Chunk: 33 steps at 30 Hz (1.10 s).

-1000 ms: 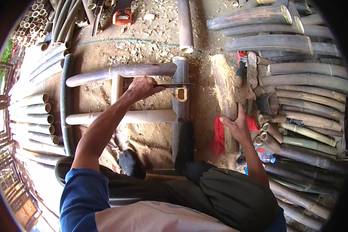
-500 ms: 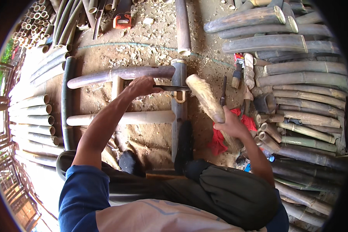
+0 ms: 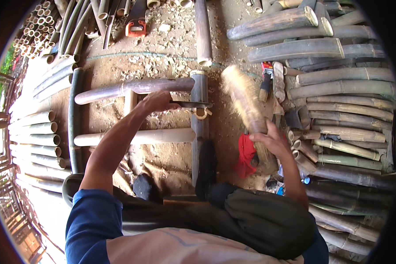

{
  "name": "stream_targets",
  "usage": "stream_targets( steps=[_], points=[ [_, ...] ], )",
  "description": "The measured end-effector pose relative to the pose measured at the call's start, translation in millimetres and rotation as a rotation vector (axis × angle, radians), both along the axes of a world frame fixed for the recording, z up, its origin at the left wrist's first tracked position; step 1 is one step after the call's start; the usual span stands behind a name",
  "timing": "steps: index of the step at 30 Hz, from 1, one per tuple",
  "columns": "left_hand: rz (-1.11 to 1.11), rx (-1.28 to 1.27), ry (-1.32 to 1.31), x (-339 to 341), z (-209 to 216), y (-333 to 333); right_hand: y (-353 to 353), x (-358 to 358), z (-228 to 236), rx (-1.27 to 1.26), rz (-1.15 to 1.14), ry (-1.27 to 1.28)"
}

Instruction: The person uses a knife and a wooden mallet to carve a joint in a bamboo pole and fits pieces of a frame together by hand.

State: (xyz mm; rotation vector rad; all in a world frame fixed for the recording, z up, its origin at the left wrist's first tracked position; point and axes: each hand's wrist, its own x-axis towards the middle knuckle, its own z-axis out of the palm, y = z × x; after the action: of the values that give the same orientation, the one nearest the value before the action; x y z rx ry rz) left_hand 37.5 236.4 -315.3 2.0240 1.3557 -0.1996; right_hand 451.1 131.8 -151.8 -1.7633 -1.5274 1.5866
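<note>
I watch both hands through the head camera. The left grip [image 3: 158,102] is clenched around the handle end of a dark flat blade [image 3: 196,105], so the tool lies directly in my fingers and points out to the right. The blade crosses over a dark bamboo pole [image 3: 198,89], its tip reaching about to the pole's right edge. Just on the near side of the blade, a pale-rimmed opening [image 3: 202,116] shows in the pole, partly covered from my view.

My right grip [image 3: 272,139] is wrapped around the lower part of a thick club [image 3: 243,97] with a frayed, straw-coloured side. The club slants up and left from the hand, its head blurred and apart from the blade; a short lower end sticks out below my fingers. A red cloth [image 3: 246,154] lies on the ground [image 3: 222,132] just left of that lower end.

Left of the pole, a dark rail [image 3: 136,89] and a paler rail [image 3: 136,137] run across toward another dark upright [image 3: 76,119]. The left grip sits between these two rails, nearer the dark one. A dark-shod foot [image 3: 204,169] is beside the pole's near end.
</note>
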Motion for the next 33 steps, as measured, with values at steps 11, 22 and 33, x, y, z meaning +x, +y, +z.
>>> stream_targets(
  steps=[11,22,33],
  points=[
    [-0.324,0.411,0.071,-3,18,-62,-30,-7,-51,-0.089,-0.111,0.181],
    [0.100,0.219,-0.012,-17,28,-111,2,11,-80,0.383,0.095,-0.341],
    [0.088,0.113,0.116,-23,22,-110,55,-60,-22,0.635,0.879,-0.428]
  ],
)
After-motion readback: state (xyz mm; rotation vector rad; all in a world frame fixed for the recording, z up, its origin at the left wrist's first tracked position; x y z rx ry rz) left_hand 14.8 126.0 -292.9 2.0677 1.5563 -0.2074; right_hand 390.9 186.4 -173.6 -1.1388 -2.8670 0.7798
